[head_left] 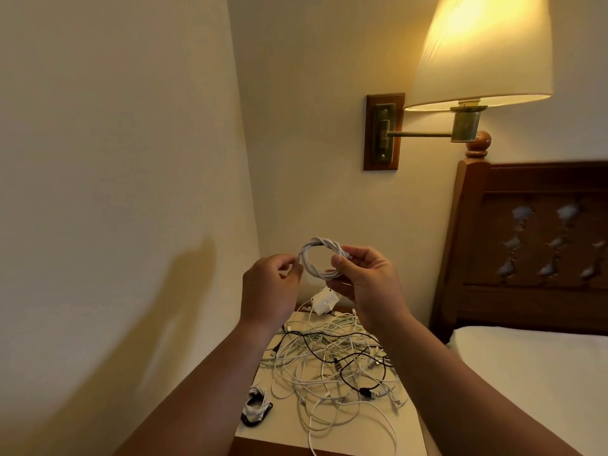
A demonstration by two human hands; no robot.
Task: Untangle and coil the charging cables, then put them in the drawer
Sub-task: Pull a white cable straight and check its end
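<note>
**Mia:** What lay on the left of the flat white table top (274, 432)?

**Tom:** One small wound-up bundle of black and white cable (255, 404), near the left edge.

**Mia:** And the hands?

**Tom:** There were two, held up above the table. The left hand (269, 284) pinched the left side of one round white coil of cable (320, 258) between thumb and fingertip. The right hand (365, 284) had its fingers curled round the right side, with the thumb on the front.

**Mia:** How would that coil feel?

**Tom:** Light and bendy, I think, and a bit springy. It could pop open if you let go. It is best to hold it across all the loops at once, not by one loop.

**Mia:** What was under the hands?

**Tom:** One square white charger block (324, 301) at the back, and one big messy pile of thin white cables (329, 360). I saw at least one black cable (364, 392) in it. The white ones were too knotted to count.

**Mia:** Could you pull one out?

**Tom:** Pulling hard would likely tighten the knots. Take a plug end and follow it slowly.

**Mia:** And the drawer?

**Tom:** I could not see it.
</note>
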